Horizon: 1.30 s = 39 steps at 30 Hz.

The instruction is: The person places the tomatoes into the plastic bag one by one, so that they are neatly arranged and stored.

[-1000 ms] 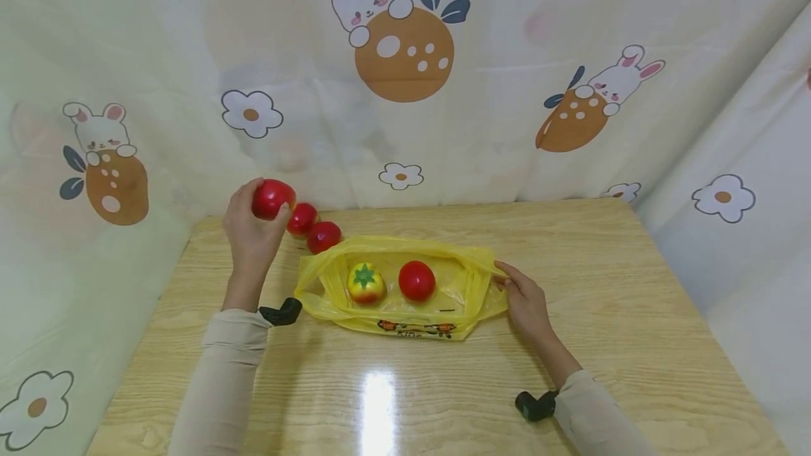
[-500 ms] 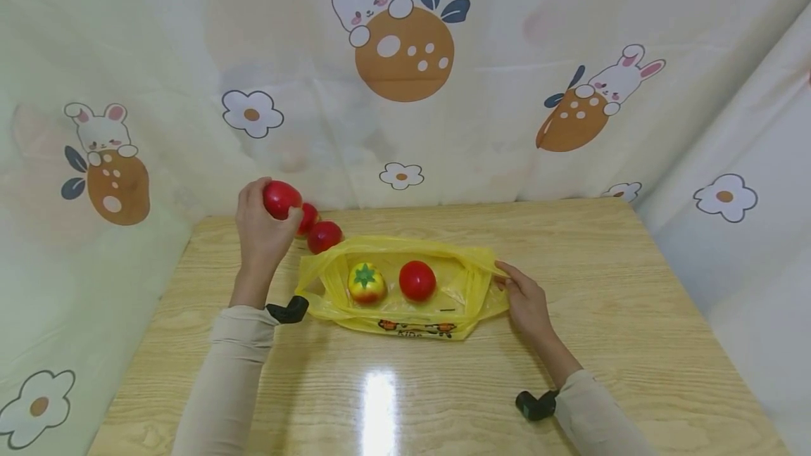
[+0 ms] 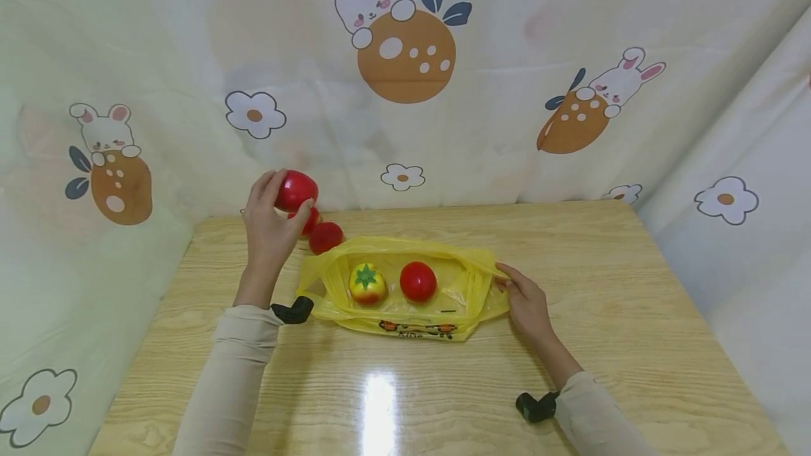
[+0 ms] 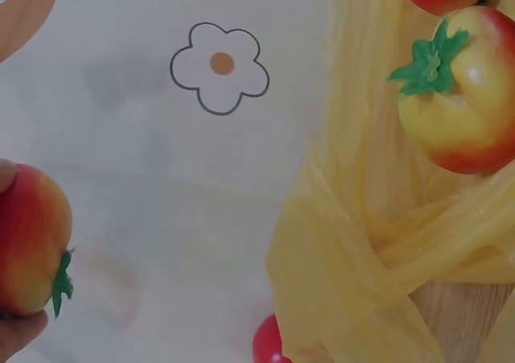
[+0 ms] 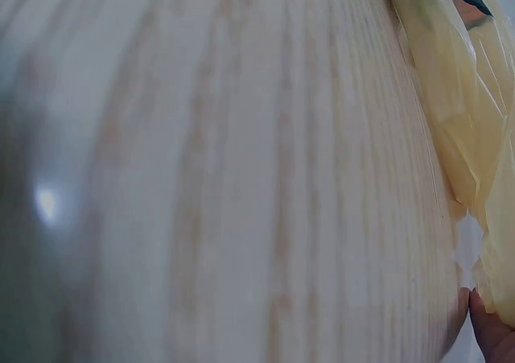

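My left hand [image 3: 269,227] holds a red toy tomato [image 3: 298,190] between thumb and fingers, raised over the table's back left corner. In the left wrist view the same tomato shows yellow patches and a green leafy top [image 4: 62,282]. A yellow plastic bag [image 3: 481,259] lies with its mouth spread wide, left and below that hand. Inside it are a yellow-and-red toy tomato [image 3: 367,283], green top up, and a red one [image 3: 418,281]. At the bag's right end my right hand [image 3: 527,305] pinches the edge; its thumb [image 5: 487,327] shows in the right wrist view.
Two more red toy fruits stand by the bag's back left corner: one [image 3: 326,238] against the bag, the other [image 3: 310,221] partly behind my left hand. A printed curtain [image 3: 481,132] hangs right behind the wooden table [image 3: 621,301].
My left hand has moved right and slightly up with the tomato, which now overlaps the curtain above the two loose fruits. The right hand and bag stay in place.
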{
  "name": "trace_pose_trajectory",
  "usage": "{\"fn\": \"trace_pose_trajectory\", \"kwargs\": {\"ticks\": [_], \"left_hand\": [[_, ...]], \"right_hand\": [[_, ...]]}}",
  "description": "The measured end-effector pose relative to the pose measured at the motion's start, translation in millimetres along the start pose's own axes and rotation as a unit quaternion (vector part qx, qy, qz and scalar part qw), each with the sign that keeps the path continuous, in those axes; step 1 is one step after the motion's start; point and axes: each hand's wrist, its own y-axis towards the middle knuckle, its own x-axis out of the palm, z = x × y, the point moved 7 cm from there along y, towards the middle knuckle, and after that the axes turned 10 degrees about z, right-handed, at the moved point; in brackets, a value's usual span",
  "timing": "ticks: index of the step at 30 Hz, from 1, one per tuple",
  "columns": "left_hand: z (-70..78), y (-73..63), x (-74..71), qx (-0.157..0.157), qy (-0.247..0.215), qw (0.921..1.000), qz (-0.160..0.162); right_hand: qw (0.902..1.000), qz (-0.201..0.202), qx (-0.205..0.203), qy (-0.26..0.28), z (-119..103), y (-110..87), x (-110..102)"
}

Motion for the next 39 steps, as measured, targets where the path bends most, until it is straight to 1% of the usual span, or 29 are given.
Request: {"fn": "trace_pose_trajectory", "kwargs": {"ticks": [3,8,17,25,29,35,39], "left_hand": [[5.5,0.3,-0.6,0.016,-0.003,0.9999,0.001],[9.8,1.0,-0.1,0.025,-0.003,0.9997,-0.003],[18.9,-1.6,2.9,0.024,-0.005,0.9993,-0.03],[28.8,-3.1,6.1,0.056,-0.012,0.9976,-0.04],[30.2,-4.6,8.1,0.06,-0.01,0.997,-0.049],[30.9,-5.5,11.0,0.064,0.007,0.9961,-0.06],[33.5,-6.7,12.1,0.06,0.006,0.9959,-0.067]], "right_hand": [[0.9999,0.007,-0.007,-0.005,0,0.0,-1],[0.9994,0.017,-0.029,-0.014,-2,0.0,-1],[0.9999,0.006,-0.012,-0.002,1,-0.5,0],[1.0,0.003,-0.004,-0.002,0,-0.3,0],[1.0,0.006,-0.007,-0.001,0,0.0,-1],[1.0,0.005,-0.007,0.001,1,-0.5,-2],[1.0,0.006,-0.006,0.005,1,-0.9,-2]]}}
